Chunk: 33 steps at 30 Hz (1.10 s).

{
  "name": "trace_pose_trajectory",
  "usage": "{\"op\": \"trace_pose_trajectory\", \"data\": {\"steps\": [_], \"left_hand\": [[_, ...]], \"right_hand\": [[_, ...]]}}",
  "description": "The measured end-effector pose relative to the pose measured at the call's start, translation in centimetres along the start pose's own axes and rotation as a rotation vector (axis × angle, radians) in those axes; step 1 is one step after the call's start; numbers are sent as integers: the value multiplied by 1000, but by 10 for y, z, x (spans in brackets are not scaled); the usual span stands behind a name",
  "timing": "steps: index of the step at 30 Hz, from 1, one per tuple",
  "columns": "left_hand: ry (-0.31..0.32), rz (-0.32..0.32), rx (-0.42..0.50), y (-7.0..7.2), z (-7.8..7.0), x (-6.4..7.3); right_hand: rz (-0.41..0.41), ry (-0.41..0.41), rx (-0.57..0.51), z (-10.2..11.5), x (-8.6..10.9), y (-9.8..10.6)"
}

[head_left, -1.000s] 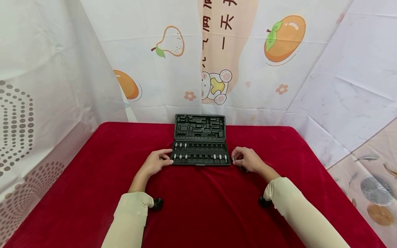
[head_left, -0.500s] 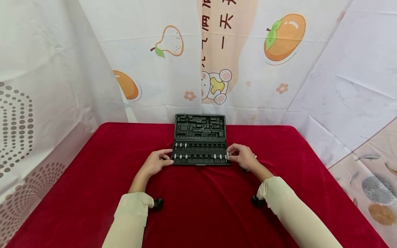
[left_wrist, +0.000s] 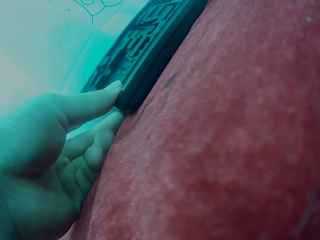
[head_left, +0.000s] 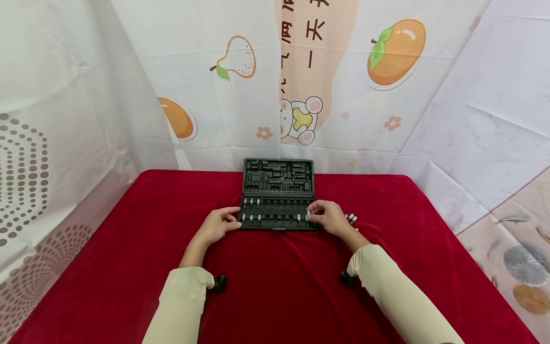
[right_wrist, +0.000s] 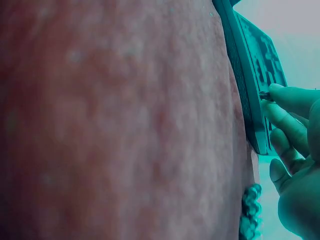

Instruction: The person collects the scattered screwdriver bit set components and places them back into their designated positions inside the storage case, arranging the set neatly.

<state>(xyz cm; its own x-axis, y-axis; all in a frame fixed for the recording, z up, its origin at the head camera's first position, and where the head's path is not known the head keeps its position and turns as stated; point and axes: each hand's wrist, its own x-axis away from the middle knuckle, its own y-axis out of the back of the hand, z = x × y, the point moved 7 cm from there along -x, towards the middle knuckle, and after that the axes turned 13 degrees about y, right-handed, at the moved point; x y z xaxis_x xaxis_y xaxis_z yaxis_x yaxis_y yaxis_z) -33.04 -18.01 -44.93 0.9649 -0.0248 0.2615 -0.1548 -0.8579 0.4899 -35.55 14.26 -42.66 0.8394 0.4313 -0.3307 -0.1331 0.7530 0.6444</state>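
Note:
A black tool case (head_left: 278,210) lies unfolded on the red cloth, its moulded lid (head_left: 278,176) leaning back. Short silver-and-dark socket bits (head_left: 251,219) sit in slots at the left of its lower and upper rows. My left hand (head_left: 216,225) rests at the case's left edge, thumb and forefinger tips touching it apart from each other; in the left wrist view the thumb lies at the case corner (left_wrist: 129,102). Over the right end of the lower row, my right hand (head_left: 331,219) pinches a small socket bit (right_wrist: 265,95) between thumb and forefinger. The fingers partly hide it.
Several loose socket bits (head_left: 351,218) lie on the cloth right of the case, partly behind the right hand; the right wrist view shows a cluster of bits (right_wrist: 251,210) there. A printed white curtain (head_left: 193,86) hangs behind the red table (head_left: 275,277).
My right hand has moved left from beside the case to over its lower row, uncovering loose bits on the cloth. The left hand has stayed at the case's left edge.

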Motion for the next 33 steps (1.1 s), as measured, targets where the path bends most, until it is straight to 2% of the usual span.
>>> {"op": "trace_pose_trajectory", "data": {"steps": [11, 33], "left_hand": [[-7, 4, 3, -1, -1, 0], [-15, -2, -5, 0, 0, 0]], "right_hand": [[-17, -9, -50, 2, -6, -11], [-35, -19, -1, 17, -17, -30]]}}
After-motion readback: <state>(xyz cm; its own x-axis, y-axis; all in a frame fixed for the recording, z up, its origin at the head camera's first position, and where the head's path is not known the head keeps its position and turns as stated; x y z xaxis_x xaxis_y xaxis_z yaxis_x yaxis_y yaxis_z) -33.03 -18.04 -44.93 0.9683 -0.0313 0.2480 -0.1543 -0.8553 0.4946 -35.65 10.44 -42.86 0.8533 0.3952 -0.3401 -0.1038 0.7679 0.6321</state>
